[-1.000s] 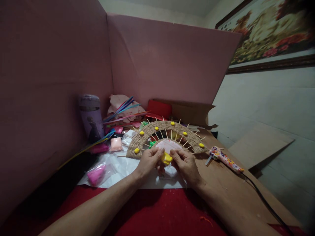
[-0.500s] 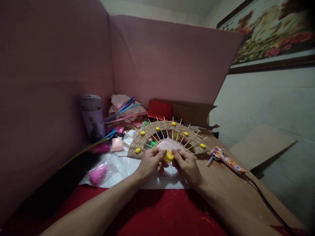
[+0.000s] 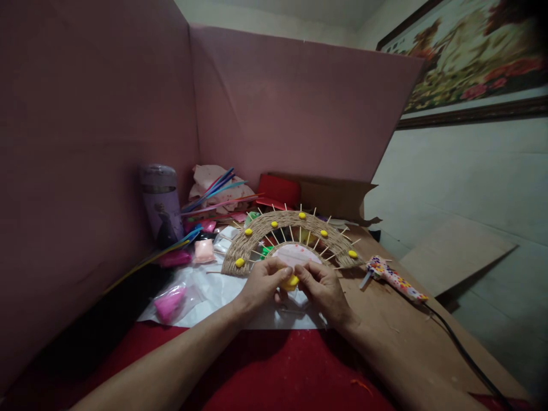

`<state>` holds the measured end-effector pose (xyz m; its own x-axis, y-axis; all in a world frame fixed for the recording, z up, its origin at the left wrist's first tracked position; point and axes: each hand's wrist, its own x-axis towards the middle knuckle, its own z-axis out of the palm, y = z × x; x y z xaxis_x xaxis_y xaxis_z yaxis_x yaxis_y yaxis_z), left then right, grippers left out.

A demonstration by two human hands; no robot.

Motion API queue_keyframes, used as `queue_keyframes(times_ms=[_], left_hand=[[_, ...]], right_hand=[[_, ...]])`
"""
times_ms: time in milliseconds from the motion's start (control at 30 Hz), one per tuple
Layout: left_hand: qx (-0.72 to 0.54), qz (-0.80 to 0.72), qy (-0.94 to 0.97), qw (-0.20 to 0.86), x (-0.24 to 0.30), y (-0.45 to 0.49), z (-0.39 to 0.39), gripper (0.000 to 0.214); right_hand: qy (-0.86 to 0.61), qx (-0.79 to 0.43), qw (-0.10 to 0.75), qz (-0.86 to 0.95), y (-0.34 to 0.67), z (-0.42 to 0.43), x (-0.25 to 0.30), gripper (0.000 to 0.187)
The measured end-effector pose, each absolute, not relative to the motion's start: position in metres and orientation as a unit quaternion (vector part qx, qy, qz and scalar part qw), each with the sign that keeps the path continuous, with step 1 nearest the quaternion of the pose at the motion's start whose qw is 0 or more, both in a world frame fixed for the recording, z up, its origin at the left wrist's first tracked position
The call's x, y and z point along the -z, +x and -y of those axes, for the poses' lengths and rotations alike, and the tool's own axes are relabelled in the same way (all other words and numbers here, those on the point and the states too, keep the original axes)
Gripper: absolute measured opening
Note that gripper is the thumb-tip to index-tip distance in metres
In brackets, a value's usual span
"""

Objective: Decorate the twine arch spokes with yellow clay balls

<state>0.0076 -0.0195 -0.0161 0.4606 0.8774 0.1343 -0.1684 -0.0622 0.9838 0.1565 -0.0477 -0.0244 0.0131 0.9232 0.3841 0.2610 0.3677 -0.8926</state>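
Observation:
My left hand [image 3: 261, 282] and my right hand [image 3: 323, 285] meet over the table, both pinching a small lump of yellow clay [image 3: 292, 281] between their fingertips. Just beyond them lies a half-round fan of woven twine [image 3: 291, 225] with toothpick spokes and several yellow clay dots on its band. A pale pink half-disc [image 3: 293, 254] forms the fan's centre, right behind my fingers.
A patterned glue gun [image 3: 394, 278] with a black cord lies to the right. A purple bottle [image 3: 160, 202], coloured sticks [image 3: 218, 191], and pink clay packets [image 3: 169, 302] crowd the left on white plastic [image 3: 205, 294]. Pink cardboard walls [image 3: 291, 103] enclose the back and left.
My fingertips have closed tighter on the yellow clay, which shows less than before. The hands stay in the same spot.

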Motion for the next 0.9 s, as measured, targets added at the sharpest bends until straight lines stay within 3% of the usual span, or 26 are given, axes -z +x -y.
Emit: queue_keyframes(times_ms=[333, 900], left_hand=[[-0.442, -0.336, 0.563, 0.612, 0.0144, 0.0097, 0.0211, 0.012], [-0.414, -0.311, 0.538, 0.665, 0.0129, 0.0094, 0.0227, 0.022]], right_hand=[[-0.459, -0.297, 0.517, 0.658, 0.1577, 0.0467, 0.0284, 0.033], [-0.461, -0.267, 0.527, 0.662, 0.1584, 0.0492, 0.0259, 0.033]])
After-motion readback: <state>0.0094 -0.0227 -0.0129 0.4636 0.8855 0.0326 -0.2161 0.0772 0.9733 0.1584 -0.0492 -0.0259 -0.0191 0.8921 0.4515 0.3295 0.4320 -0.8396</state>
